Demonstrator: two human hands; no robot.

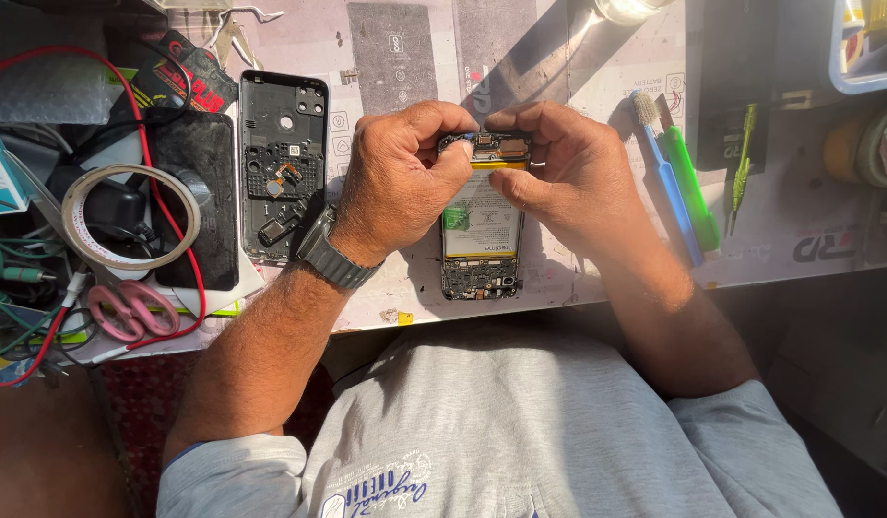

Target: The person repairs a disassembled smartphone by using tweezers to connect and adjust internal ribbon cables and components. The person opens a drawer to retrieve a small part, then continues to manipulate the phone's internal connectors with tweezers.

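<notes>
An opened smartphone (480, 245) lies face down on the work mat, its white battery and circuit boards exposed. My left hand (405, 182) grips its upper left edge, thumb pressing on the top board. My right hand (558, 168) holds the upper right edge, with thumb and fingertips pinched over the same top area. Both hands meet at the phone's top end. The phone's black back cover (282, 163) lies apart to the left of my left hand, inner side up.
A blue brush (666, 182) and green tool (691, 187) lie right of my right hand, with green tweezers (744, 168) beyond. A tape ring (127, 216), pink scissors (131, 309) and tangled wires (21, 297) crowd the left. The table edge (558, 305) runs near my body.
</notes>
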